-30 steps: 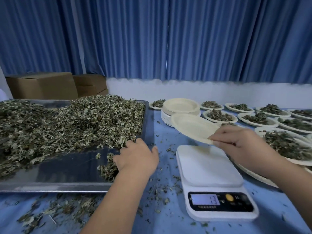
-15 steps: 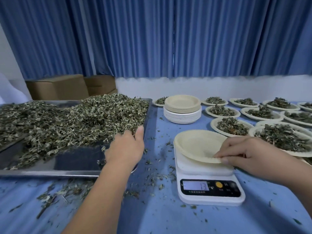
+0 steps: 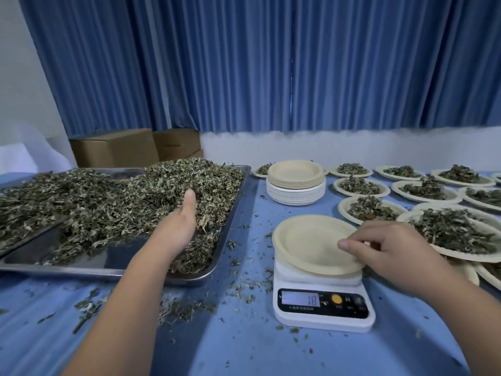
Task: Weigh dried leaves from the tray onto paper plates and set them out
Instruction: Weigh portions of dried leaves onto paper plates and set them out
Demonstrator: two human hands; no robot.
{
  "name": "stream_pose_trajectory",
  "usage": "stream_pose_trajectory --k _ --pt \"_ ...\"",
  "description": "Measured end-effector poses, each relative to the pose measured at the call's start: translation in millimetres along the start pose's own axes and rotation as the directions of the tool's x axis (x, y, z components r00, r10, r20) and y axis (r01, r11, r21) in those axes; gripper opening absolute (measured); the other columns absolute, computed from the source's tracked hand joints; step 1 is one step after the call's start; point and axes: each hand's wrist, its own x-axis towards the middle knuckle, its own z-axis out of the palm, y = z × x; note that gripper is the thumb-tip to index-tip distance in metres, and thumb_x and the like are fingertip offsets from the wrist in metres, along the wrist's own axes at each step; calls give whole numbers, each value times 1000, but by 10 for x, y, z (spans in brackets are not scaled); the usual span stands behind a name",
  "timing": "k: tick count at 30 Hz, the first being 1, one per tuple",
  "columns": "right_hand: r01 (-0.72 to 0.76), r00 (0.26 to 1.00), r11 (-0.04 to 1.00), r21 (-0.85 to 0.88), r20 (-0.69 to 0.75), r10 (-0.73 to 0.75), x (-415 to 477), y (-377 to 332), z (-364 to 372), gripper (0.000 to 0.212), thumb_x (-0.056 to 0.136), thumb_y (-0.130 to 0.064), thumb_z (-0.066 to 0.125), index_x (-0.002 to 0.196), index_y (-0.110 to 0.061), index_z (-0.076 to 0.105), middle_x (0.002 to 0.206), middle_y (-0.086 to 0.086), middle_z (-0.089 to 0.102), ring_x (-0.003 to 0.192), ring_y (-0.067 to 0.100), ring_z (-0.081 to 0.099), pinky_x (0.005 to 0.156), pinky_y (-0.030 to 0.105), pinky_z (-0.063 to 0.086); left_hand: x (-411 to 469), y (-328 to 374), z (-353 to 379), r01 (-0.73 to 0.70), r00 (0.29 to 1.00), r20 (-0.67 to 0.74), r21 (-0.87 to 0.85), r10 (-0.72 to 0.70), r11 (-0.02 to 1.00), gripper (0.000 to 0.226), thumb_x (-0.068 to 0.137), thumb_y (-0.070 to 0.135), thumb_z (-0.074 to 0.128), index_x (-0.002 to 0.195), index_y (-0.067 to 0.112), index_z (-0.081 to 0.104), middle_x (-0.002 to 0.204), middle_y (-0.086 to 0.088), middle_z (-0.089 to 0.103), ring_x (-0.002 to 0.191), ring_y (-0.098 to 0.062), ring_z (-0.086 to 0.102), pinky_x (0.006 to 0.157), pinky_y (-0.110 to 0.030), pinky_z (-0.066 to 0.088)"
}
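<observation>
Left hand (image 3: 176, 229) dug into the dried leaves (image 3: 108, 204) on the steel tray (image 3: 233, 213), left of frame. Thumb up, fingers buried, curl can't be told; likely scooping a portion. Right hand (image 3: 390, 252) pinches the empty plate (image 3: 306, 242) by its near rim, steadying it on the scale (image 3: 322, 318), centre-right. Counts: one scale, one plate stack (image 3: 295, 185), at least ten filled plates (image 3: 461, 255) on the table (image 3: 244, 348).

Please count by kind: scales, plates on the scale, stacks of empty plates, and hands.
scale: 1
plate on it: 1
stack: 1
hands: 2, left hand and right hand
Total: 5
</observation>
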Motion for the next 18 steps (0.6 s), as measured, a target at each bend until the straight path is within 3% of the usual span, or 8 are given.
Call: stream_pose_trajectory --k 2,4,7,10,14,17,18 --pt "-9 999 1000 -16 -48 8 9 37 3 20 83 -40 67 65 -31 71 68 -13 65 74 -2 59 65 16 42 87 22 65 -46 997 -64 85 52 995 95 86 76 0 139 14 49 143 -16 48 133 -33 43 108 -47 30" --pt "-15 996 998 -55 -88 10 14 63 11 27 84 -41 65 67 -22 74 68 -10 64 70 0 58 64 19 42 200 36 123 -114 991 -41 249 128 962 89 92 68 1 143 10 44 146 -18 44 135 -32 41 110 -45 30" --pt "-6 994 996 -90 -109 -4 17 62 22 44 84 -52 54 67 -17 74 67 -6 64 66 5 58 67 32 47 329 18 125 -229 970 147 302 192 926 96 85 73 -1 147 10 36 152 -15 36 141 -30 33 115 -43 24" --pt "-11 995 996 -90 -100 2 13 60 23 66 78 -66 36 67 -13 72 67 -2 66 68 9 59 69 35 48 396 -16 96 -252 941 303 327 151 911 106 74 83 -5 152 18 27 156 -9 30 145 -28 26 118 -45 16" --pt "-22 994 995 -102 -108 11 20 92 21 75 75 -71 28 68 -10 71 70 0 68 69 13 61 70 35 49 389 12 52 -302 916 370 381 156 874 118 64 89 -8 150 19 33 148 -8 45 140 -27 36 117 -44 20" --pt "-17 992 996 -92 -128 5 21 89 32 72 75 -71 28 66 -13 71 68 -2 68 69 10 60 70 34 49 376 54 -22 -333 924 304 346 231 877 113 66 86 -4 145 20 43 126 -8 63 125 -27 52 112 -43 33" --pt "-18 991 997 -78 -134 7 20 83 34 70 75 -70 30 65 -14 71 67 -4 68 68 7 60 69 33 49 364 66 -41 -328 932 262 320 249 889 111 67 85 -3 144 21 44 129 -8 61 127 -27 51 112 -44 33"
